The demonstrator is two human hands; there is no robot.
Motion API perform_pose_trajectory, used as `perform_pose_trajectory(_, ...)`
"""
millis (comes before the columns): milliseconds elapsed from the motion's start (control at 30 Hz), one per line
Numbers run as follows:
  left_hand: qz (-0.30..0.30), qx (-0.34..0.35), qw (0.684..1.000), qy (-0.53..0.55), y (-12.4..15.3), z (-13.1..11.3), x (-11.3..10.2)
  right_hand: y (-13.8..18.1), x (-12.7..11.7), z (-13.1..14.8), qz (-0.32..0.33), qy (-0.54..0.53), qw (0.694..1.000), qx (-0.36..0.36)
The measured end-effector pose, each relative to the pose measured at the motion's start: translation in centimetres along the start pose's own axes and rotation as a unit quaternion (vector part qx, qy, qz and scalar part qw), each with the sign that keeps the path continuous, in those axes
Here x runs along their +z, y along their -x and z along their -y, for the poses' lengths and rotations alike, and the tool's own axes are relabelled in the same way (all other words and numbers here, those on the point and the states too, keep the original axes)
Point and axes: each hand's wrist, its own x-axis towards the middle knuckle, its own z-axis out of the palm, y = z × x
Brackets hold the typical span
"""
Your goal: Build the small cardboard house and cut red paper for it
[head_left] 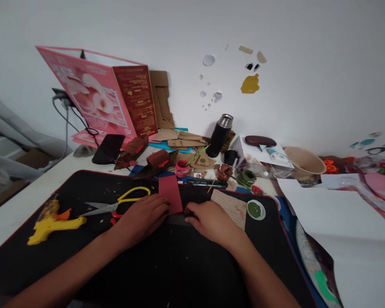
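A small dark red card piece (170, 193) lies on the black mat (83, 265). My left hand (143, 217) rests on the mat with its fingers curled and pressed against the card's lower left edge. My right hand (211, 220) lies just right of the card, fingers curled down onto a dark strip (177, 220) between the two hands. Yellow-handled scissors (115, 204) lie just left of my left hand. A piece of corrugated cardboard (231, 206) sits beside my right hand.
A yellow glue gun (53, 219) lies at the mat's left. A lid of green paint (256, 209), small paint pots (224, 172), a black flask (220, 134), a paper bowl (304, 163), a phone (108, 148), a pink box (99, 96) and cardboard scraps crowd the back. White paper (340, 226) covers the right.
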Motion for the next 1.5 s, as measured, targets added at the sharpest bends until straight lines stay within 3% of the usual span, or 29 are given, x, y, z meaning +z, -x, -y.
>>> perform_pose_trajectory(233, -0.014, -0.008, 1.0, 0.025, 0.6, -0.1, 0.0, 0.3, 0.0, 0.5, 0.038, -0.047, 0.997, -0.045)
perform_pose_trajectory(367, -0.017, -0.067, 0.996, 0.056, 0.4, 0.4, -0.5, 0.4, -0.2, 1.2, 0.049, -0.051, 0.997, -0.042)
perform_pose_trajectory(500, -0.034, -0.134, 0.99, 0.021, -1.1, 1.9, -1.4, 0.2, -0.1, 1.2, 0.032, -0.042, 0.998, -0.022)
perform_pose_trajectory(633, -0.014, -0.164, 0.986, -0.027, -3.0, 3.4, -1.8, -0.4, 0.5, 0.7, -0.014, -0.006, 1.0, 0.007)
perform_pose_trajectory(1200, 0.076, -0.185, 0.977, -0.07, -4.8, 3.7, -0.7, -1.4, 1.9, 0.9, -0.044, 0.018, 0.998, 0.041)
perform_pose_trajectory(1500, 0.069, -0.198, 0.978, 0.019, -4.8, 3.6, -0.6, -1.3, 1.7, 0.4, -0.035, -0.016, 0.999, 0.028)
